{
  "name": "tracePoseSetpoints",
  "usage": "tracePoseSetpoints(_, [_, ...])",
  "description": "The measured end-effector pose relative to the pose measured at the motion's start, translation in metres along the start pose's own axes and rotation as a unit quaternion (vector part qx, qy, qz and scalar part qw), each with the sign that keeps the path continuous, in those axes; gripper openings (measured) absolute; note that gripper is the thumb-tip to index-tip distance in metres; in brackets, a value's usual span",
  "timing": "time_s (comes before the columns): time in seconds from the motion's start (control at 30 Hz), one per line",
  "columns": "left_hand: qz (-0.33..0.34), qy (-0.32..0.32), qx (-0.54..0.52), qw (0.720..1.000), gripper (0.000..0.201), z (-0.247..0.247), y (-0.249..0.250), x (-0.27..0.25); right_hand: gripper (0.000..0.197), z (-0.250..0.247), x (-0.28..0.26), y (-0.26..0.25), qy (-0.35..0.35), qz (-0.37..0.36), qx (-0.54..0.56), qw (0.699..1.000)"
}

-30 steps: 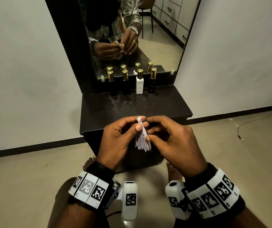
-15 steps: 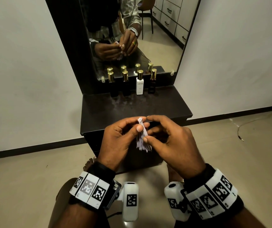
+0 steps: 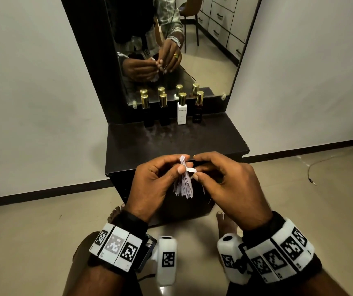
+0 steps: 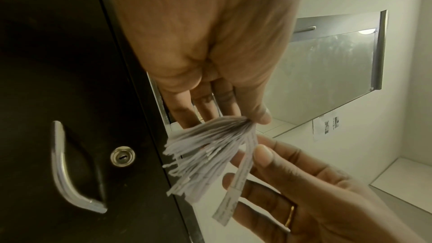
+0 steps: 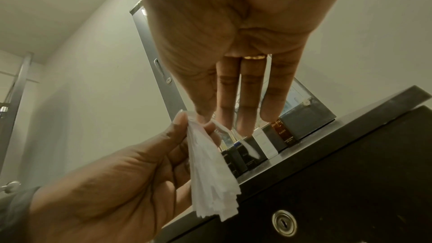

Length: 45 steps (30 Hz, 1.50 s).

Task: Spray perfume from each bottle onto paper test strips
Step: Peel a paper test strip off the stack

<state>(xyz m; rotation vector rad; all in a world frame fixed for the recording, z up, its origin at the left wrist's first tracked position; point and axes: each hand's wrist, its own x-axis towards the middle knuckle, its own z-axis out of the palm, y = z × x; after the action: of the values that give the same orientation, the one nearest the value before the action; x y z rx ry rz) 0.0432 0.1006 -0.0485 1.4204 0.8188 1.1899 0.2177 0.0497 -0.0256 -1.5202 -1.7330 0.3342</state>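
Spraying looks not yet begun: four gold-capped perfume bottles (image 3: pixel 182 110) stand untouched by the mirror. Left hand (image 3: pixel 152 184) pinches a fanned bundle of white paper strips (image 3: pixel 184 184); right hand (image 3: pixel 224 184) pinches one strip (image 4: pixel 236 182) loose.

I count four bottles (image 3: pixel 172 110) in one row on the desk (image 3: pixel 171 142), at its back edge: three dark, one white (image 3: pixel 181 113), each with a gold cap. My two hands are in front of the desk. One bundle of strips (image 3: pixel 183 184), too many to count, and one single strip (image 4: pixel 236 184) apart from it.
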Motion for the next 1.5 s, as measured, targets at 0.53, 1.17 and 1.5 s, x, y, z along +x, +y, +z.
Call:
tracePoseSetpoints(0.53, [-0.03, -0.006, -0.002, 1.0, 0.021, 0.015, 0.005, -0.003, 0.014, 0.006, 0.0, -0.004, 0.084, -0.116, -0.186, 0.972])
tracePoseSetpoints(1.17, [-0.121, -0.024, -0.047, 0.991, 0.021, 0.023, 0.019, -0.004, 0.013, 0.0, 0.0, -0.003, 0.104, -0.175, -0.244, 0.948])
tracePoseSetpoints(1.5, [-0.124, -0.004, -0.002, 0.992, 0.022, 0.025, 0.027, -0.001, 0.012, -0.001, 0.001, -0.007, 0.114, -0.179, -0.245, 0.946])
